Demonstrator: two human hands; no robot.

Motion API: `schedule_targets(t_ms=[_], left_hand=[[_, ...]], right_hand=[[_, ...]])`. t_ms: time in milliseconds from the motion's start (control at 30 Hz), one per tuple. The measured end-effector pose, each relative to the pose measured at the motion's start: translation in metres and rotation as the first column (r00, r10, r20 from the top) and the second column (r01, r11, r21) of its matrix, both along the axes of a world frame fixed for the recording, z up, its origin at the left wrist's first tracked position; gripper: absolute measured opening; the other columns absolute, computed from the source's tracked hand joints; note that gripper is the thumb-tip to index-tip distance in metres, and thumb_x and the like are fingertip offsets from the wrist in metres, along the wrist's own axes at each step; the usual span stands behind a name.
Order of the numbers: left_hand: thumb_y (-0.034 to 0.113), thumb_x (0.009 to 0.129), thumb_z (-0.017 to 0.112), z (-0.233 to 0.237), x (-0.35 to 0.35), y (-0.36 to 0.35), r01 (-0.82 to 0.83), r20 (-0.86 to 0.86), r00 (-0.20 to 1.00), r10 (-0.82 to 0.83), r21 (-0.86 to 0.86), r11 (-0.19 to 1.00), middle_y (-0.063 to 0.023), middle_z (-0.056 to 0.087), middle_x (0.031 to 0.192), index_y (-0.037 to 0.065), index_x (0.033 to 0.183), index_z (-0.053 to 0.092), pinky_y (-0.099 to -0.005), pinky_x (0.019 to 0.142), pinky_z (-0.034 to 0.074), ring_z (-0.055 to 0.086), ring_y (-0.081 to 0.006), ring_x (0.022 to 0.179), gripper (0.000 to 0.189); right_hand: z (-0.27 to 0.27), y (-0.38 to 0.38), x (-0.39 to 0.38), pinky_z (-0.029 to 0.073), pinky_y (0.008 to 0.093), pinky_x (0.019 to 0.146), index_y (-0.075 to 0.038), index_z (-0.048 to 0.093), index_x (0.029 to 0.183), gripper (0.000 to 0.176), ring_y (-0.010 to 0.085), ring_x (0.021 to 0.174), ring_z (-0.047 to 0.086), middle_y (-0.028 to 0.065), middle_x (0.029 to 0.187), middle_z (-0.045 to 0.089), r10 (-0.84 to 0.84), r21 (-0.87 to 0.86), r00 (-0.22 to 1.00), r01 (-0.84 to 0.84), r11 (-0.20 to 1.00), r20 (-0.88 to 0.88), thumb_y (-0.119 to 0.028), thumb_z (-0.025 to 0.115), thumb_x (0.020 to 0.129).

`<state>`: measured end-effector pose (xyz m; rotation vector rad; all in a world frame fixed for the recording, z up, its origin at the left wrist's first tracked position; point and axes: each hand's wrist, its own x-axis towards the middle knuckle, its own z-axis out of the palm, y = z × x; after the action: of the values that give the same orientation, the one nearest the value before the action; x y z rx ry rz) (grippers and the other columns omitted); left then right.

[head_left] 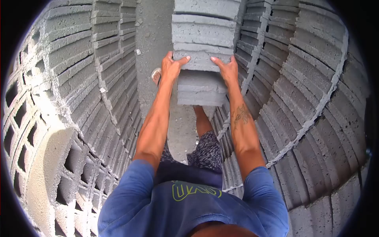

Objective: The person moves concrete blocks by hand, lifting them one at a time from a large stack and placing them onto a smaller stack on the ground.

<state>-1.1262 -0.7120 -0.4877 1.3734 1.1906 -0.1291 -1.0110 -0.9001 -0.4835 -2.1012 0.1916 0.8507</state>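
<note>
In the head view, both my hands grip a grey concrete block (201, 61) by its two ends. My left hand (172, 67) is closed on the left end, its thumb over the near face. My right hand (227, 68) holds the right end the same way, thumb pointing inward. Behind the held block, a stack of grey concrete blocks (205, 27) rises, with dark gaps between layers. Below it, more stacked blocks (200, 87) show past a dark shadow gap. The fingertips behind the block's ends are hidden.
A tall wall of stacked concrete blocks (75, 59) lines the left, and hollow blocks (75, 173) stand lower on that side. On the right another block wall (300, 91) curves close by. My sandalled foot (156, 74) rests on the dusty floor (152, 35) between them.
</note>
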Motion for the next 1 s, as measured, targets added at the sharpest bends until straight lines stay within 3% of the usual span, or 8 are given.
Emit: schedule_targets(t_ms=[100,233,267,400,467,567,967,1000], left_hand=[[0.023,0.068,0.080,0.003,-0.001,-0.001,-0.057,0.019,0.998,0.059,-0.096,0.994,-0.0198,0.068,0.096,-0.010,0.116,0.056,-0.0334,0.082,0.047,0.063,-0.0240,0.091,0.063],[0.031,0.071,0.080,0.002,-0.008,-0.002,0.007,0.019,1.000,-0.006,-0.054,0.999,-0.0232,0.059,0.118,-0.006,0.126,0.052,-0.0355,0.088,0.047,0.060,-0.0278,0.103,0.072],[0.036,0.072,0.079,-0.005,-0.013,0.000,0.046,-0.018,0.999,-0.046,-0.001,0.999,-0.0275,0.047,0.134,-0.004,0.134,0.044,-0.0373,0.095,0.044,0.054,-0.0300,0.118,0.082],[0.024,0.076,0.079,0.023,-0.043,-0.016,-0.034,-0.066,0.997,0.041,0.102,0.994,-0.0219,0.058,0.123,-0.007,0.136,0.039,-0.0360,0.102,0.039,0.054,-0.0276,0.116,0.079],[0.033,0.069,0.083,0.026,-0.083,-0.031,-0.031,-0.140,0.990,-0.003,-0.239,0.970,-0.0288,0.047,0.134,-0.008,0.138,0.033,-0.0367,0.101,0.041,0.050,-0.0303,0.124,0.094],[0.019,0.064,0.086,0.054,-0.101,-0.061,0.161,-0.052,0.981,-0.187,-0.318,0.934,-0.0258,0.056,0.124,-0.011,0.132,0.039,-0.0352,0.098,0.044,0.056,-0.0292,0.117,0.087],[0.015,0.064,0.083,0.053,-0.053,-0.031,0.234,-0.175,0.958,-0.227,0.019,0.972,-0.0228,0.066,0.107,-0.011,0.124,0.047,-0.0325,0.087,0.049,0.064,-0.0286,0.100,0.075],[0.021,0.061,0.085,0.052,-0.051,-0.032,0.198,-0.229,0.954,-0.196,-0.013,0.980,-0.0254,0.056,0.121,-0.009,0.126,0.049,-0.0373,0.099,0.034,0.047,-0.0325,0.117,0.080]], right_hand=[[0.010,0.004,0.007,0.039,0.0393,0.102,0.018,0.040,0.130,0.105,0.0364,0.121,0.051,0.0325,0.126,0.052,0.002,0.095,0.993,0.009,0.995,-0.116,-0.048,0.085,0.061],[0.001,-0.010,0.004,0.035,0.0377,0.106,0.012,0.038,0.134,0.105,0.0364,0.124,0.048,0.0341,0.132,0.046,0.130,-0.127,0.991,-0.134,0.983,-0.044,-0.059,0.077,0.068],[0.017,-0.009,0.004,0.035,0.0381,0.106,0.012,0.037,0.136,0.105,0.0363,0.125,0.047,0.0326,0.133,0.045,0.072,-0.066,0.995,-0.077,0.995,-0.076,-0.060,0.075,0.068],[0.013,-0.050,-0.029,0.037,0.0376,0.104,0.010,0.043,0.133,0.098,0.0320,0.123,0.049,0.0254,0.131,0.051,-0.200,0.011,0.972,0.203,0.979,-0.121,-0.060,0.073,0.071],[0.022,-0.083,-0.050,0.040,0.0360,0.099,0.008,0.053,0.124,0.088,0.0275,0.115,0.055,0.0198,0.121,0.060,-0.159,-0.110,0.922,0.128,0.986,-0.352,-0.059,0.073,0.071],[0.035,-0.087,-0.081,0.044,0.0333,0.093,0.002,0.064,0.112,0.068,0.0206,0.101,0.060,0.0132,0.110,0.065,-0.047,-0.191,0.894,-0.043,0.981,-0.446,-0.051,0.077,0.072],[0.017,-0.030,-0.069,0.049,0.0318,0.085,0.008,0.059,0.113,0.068,0.0190,0.092,0.064,0.0137,0.102,0.068,-0.120,0.014,0.980,0.124,0.992,-0.157,-0.025,0.089,0.062],[0.020,-0.027,-0.066,0.049,0.0320,0.085,0.008,0.059,0.113,0.067,0.0189,0.092,0.064,0.0140,0.102,0.068,-0.108,0.098,0.972,0.130,0.987,-0.208,-0.025,0.089,0.062]])
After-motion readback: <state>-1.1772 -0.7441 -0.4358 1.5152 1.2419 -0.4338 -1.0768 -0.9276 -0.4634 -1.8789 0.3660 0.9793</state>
